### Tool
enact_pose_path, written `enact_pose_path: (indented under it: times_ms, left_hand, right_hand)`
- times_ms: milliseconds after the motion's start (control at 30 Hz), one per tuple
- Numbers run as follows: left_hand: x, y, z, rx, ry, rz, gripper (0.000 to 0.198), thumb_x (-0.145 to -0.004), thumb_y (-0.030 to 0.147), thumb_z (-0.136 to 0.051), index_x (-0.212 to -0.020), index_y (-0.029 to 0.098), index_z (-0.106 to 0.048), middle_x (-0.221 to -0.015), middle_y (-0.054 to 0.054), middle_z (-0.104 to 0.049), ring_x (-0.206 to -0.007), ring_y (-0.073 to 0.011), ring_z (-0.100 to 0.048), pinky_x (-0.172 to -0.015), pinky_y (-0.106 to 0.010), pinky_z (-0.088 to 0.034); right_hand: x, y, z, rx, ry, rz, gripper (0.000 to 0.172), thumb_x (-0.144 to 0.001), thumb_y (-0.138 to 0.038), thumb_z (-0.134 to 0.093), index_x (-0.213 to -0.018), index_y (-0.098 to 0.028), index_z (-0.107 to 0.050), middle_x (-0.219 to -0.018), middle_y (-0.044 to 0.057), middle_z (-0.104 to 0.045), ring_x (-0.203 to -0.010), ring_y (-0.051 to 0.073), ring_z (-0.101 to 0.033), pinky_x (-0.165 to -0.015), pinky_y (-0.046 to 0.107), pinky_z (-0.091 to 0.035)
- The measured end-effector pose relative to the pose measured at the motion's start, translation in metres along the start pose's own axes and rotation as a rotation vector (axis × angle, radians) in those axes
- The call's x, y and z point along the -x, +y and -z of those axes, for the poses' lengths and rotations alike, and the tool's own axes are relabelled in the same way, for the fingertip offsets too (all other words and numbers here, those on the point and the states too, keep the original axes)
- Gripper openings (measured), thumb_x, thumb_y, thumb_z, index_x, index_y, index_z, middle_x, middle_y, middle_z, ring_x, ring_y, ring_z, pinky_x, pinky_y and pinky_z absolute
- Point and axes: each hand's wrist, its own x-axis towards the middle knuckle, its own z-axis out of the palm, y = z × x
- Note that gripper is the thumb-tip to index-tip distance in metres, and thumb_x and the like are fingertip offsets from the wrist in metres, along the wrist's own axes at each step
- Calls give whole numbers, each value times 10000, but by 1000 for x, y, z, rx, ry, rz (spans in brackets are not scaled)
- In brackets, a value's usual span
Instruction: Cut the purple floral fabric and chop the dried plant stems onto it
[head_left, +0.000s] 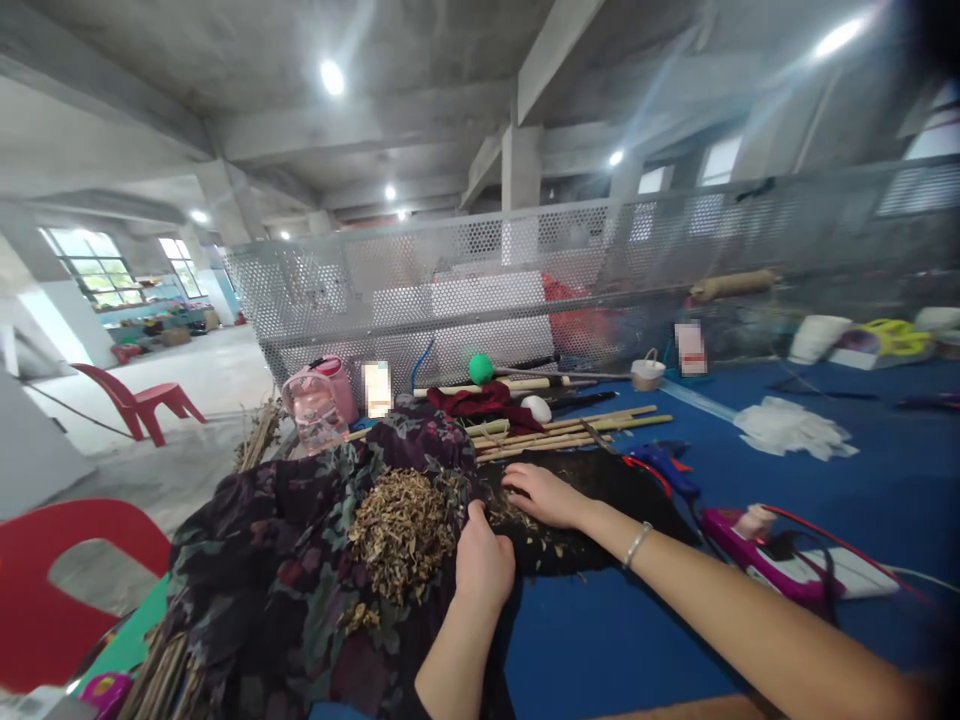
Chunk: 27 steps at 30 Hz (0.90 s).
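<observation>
Watching someone work through a heap of dried leaves (401,530) at the counter (570,640), so here's the layout, taking their left hand (484,560) as the middle of the clock. The leaf heap sits close by between 9 and 10, on a dark floral cloth (270,560). That left hand is curled closed right at the cloth's edge; can't tell if any fabric's pinched in it. Between 1 and 2 is the right hand (544,495), fingers open and a bit bent, resting palm-down over a black cloth (622,480) sprinkled with leaf bits. Bamboo sticks (637,423) lie past that at about 1, green ball (481,369) at 12. Blue hot glue gun (670,467) and, much further out, white gloves (791,428) are both around 2. Power strip (855,574) is at 3, and a pink backpack (330,395) between 10 and 11.
</observation>
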Motion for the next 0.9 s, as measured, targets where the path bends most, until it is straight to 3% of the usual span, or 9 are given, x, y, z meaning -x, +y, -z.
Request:
enact_pose_path:
  times_ms: [100,167,300,367,533,800,900]
  left_hand:
    - [0,1,1,8,1,-12,477,-757,69,-408,-1234,51,-431,-1146,-201,-609,-1059,-251,-585,-897,-297,-414]
    - [1,1,2,2,-5,-12,480,-758,66,-405,-1236,48,-433,-1153,-200,-605,-1065,-250,-583,-904,-295,-409]
    - [1,2,1,-12,-12,-7,482,-762,71,-404,-1242,48,-431,-1120,-201,-619,-1026,-257,-600,-877,-308,-421]
    - [1,2,1,-15,-12,-6,476,-765,77,-408,-1239,49,-434,-1124,-200,-617,-1027,-256,-599,-874,-307,-420]
    - [2,2,1,-25,-21,-8,468,-776,81,-407,-1242,53,-437,-1138,-195,-610,-1050,-250,-587,-894,-298,-406]
    - [3,2,1,-82,-30,-10,432,-774,111,-423,-1202,90,-480,-1073,-155,-641,-992,-232,-605,-848,-288,-423]
    - [10,5,1,-138,-62,-154,330,-791,160,-422,-1085,175,-573,-984,-85,-673,-915,-211,-618,-812,-291,-441]
  right_hand:
    - [13,-1,6,2,3,5,158,-864,-261,-497,-833,-185,-632,-919,69,-601,-878,187,-561,-803,316,-459]
    - [24,-2,11,45,39,-41,183,-874,-316,-490,-868,-187,-619,-939,74,-595,-885,195,-560,-793,321,-455]
    - [36,-6,7,292,124,-440,392,-882,-468,-434,-1087,-159,-560,-1005,140,-575,-906,272,-585,-722,363,-454]
    - [34,-7,0,380,75,-516,380,-892,-461,-406,-1049,-157,-572,-970,143,-576,-835,274,-612,-644,337,-441]
    - [30,-10,-6,399,16,-368,273,-928,-323,-358,-918,-173,-586,-926,92,-594,-719,196,-629,-572,268,-382]
    - [30,11,1,323,7,-320,280,-931,-300,-392,-794,-170,-600,-850,56,-620,-681,149,-603,-575,237,-334]
    - [23,18,5,282,18,-358,288,-925,-319,-419,-752,-168,-592,-767,44,-618,-707,149,-591,-599,231,-343]
